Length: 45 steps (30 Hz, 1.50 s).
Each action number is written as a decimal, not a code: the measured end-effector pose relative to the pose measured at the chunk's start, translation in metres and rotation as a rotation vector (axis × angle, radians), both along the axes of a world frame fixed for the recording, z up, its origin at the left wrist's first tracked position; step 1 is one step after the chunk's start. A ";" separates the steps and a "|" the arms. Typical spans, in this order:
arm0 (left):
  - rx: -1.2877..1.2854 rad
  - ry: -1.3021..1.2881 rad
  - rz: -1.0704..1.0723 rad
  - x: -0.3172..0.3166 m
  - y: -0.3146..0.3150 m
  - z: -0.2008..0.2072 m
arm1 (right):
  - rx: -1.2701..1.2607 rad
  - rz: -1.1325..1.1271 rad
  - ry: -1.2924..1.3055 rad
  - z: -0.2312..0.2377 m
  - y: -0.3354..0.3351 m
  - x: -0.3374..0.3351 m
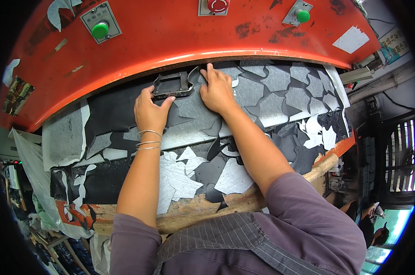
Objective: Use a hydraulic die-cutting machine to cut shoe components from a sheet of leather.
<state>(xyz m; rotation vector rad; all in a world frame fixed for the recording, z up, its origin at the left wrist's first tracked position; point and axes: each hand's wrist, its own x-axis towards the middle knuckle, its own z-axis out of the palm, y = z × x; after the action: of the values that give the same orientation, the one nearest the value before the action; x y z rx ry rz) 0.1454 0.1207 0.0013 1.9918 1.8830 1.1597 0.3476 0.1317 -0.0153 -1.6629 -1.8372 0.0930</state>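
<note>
A black metal cutting die [174,85], an open frame with a curved blade at its right end, stands on the black sheet material under the front edge of the red machine. My left hand [150,110] grips its left and near side between thumb and fingers. Close to the curved end, my right hand [217,91] lies with its fingers stretched forward on the material. Whether its fingertips touch the die I cannot tell. Black sheet [113,110] extends left of the die; to the right, cut-out gaps show a grey cutting board [249,94] through the leftover web.
Across the back runs the red machine beam [138,39] with green buttons [99,30] and a red stop button [217,5]. Nearer me lie loose grey-white cut pieces [234,178] and black ones. A wooden pole [244,202] lines the front edge; clear plastic [38,174] hangs left.
</note>
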 end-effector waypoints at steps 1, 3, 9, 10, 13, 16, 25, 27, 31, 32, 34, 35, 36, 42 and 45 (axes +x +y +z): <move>0.005 0.001 0.002 -0.001 0.000 0.000 | -0.001 0.002 -0.015 0.001 -0.001 -0.001; 0.040 0.019 -0.023 -0.001 0.001 0.000 | 0.008 0.003 -0.022 0.002 -0.001 -0.001; 0.008 -0.032 -0.036 -0.001 0.000 -0.006 | 0.023 -0.003 -0.067 0.002 -0.008 -0.004; 0.020 -0.042 -0.034 -0.001 0.000 -0.006 | 0.050 0.016 -0.102 0.002 -0.009 -0.003; 0.002 -0.108 -0.024 -0.002 0.000 -0.007 | 0.090 0.070 -0.146 0.009 -0.018 -0.010; -0.010 -0.164 -0.022 -0.008 0.005 -0.009 | 0.065 0.122 -0.145 0.009 -0.032 -0.018; -0.039 -0.158 -0.021 -0.002 0.006 -0.005 | 0.122 0.032 0.139 0.015 -0.032 -0.016; -0.042 -0.149 -0.021 -0.002 0.005 -0.003 | 0.114 -0.030 0.275 0.015 -0.031 -0.021; -0.031 -0.146 -0.005 0.000 0.000 -0.002 | 0.117 -0.054 0.257 0.015 -0.028 -0.035; -0.030 -0.146 -0.008 0.000 0.001 -0.002 | 0.085 -0.071 0.263 0.016 -0.028 -0.035; -0.043 -0.148 -0.004 -0.002 0.003 0.001 | 0.053 -0.089 0.272 0.015 -0.027 -0.037; -0.042 -0.146 -0.005 -0.003 0.003 0.002 | 0.080 -0.066 0.256 0.014 -0.024 -0.037; -0.048 -0.137 0.007 -0.002 0.004 0.002 | 0.109 -0.040 0.238 0.012 -0.022 -0.037; -0.038 -0.139 -0.003 -0.003 0.006 -0.008 | 0.139 -0.025 0.253 0.002 -0.021 -0.035; -0.024 -0.149 -0.023 -0.006 0.007 -0.008 | 0.132 -0.061 0.262 0.006 -0.022 -0.035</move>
<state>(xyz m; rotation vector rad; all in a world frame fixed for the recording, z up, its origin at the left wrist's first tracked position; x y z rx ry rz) 0.1399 0.1274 -0.0068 1.8536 1.7879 1.2367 0.3121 0.1099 -0.0093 -1.5345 -1.5624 0.1527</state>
